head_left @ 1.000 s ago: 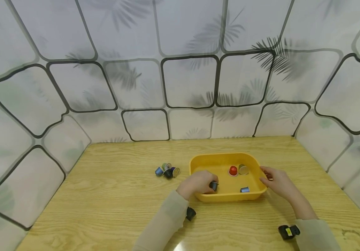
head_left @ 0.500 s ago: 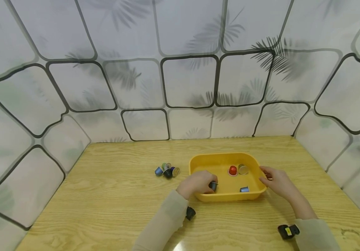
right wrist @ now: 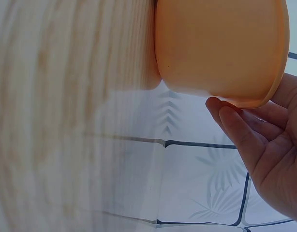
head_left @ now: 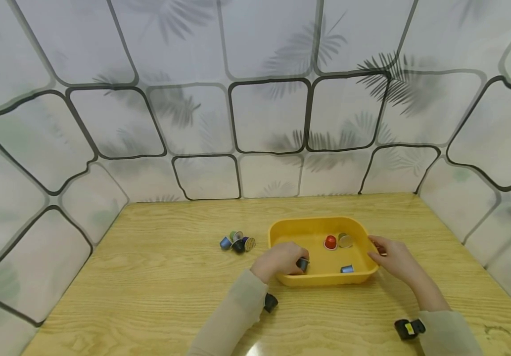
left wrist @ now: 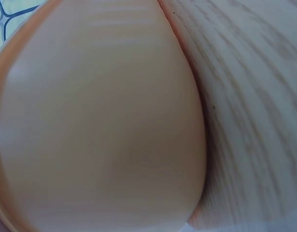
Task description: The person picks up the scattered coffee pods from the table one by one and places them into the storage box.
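A yellow plastic tray stands on the wooden table. Over its near left rim reaches my left hand, fingers and thumb around a dark grey coffee capsule low inside the tray. My right hand holds the tray's right end, and in the right wrist view its fingertips bend around the rim. Also in the tray lie a red capsule, a green one with a pale lid and a blue one. The tray's outer wall fills most of the left wrist view, hiding the left hand.
Left of the tray, several capsules lie clustered on the table, among them a blue one, a black one and one with a striped lid. A patterned curtain encloses the back and both sides of the table.
Almost nothing moves. The tray and the capsules in it shift very slightly left, while both hands keep their hold.
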Tool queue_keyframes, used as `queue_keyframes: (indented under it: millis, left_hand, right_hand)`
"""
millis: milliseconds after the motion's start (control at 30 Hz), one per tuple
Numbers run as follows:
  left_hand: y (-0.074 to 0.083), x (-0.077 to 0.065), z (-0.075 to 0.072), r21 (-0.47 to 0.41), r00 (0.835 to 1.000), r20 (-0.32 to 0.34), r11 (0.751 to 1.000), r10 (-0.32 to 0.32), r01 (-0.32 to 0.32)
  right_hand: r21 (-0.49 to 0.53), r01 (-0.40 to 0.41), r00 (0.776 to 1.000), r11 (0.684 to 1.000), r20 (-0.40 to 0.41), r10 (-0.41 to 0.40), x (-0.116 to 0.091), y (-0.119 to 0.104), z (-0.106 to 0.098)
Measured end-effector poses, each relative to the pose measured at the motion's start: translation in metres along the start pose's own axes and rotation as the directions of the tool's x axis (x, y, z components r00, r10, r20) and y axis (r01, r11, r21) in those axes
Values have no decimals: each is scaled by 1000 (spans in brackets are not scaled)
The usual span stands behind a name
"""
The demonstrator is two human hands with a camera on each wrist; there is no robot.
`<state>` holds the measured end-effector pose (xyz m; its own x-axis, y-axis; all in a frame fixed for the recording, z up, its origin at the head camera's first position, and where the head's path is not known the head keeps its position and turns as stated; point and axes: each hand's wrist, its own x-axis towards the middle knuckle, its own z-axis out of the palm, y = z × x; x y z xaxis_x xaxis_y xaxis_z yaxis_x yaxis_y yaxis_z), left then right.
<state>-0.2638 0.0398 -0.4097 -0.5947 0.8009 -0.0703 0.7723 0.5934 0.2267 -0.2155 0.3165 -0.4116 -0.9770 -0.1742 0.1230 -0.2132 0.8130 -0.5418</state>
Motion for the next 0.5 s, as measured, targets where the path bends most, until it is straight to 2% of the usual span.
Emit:
queue_keyframes:
  millis: [500]
  left_hand:
    - [0,1,1,9,1000,11,1000,-7,7]
  right_hand:
    - [-6,16,1000,1000,-10,-16,0,1,0]
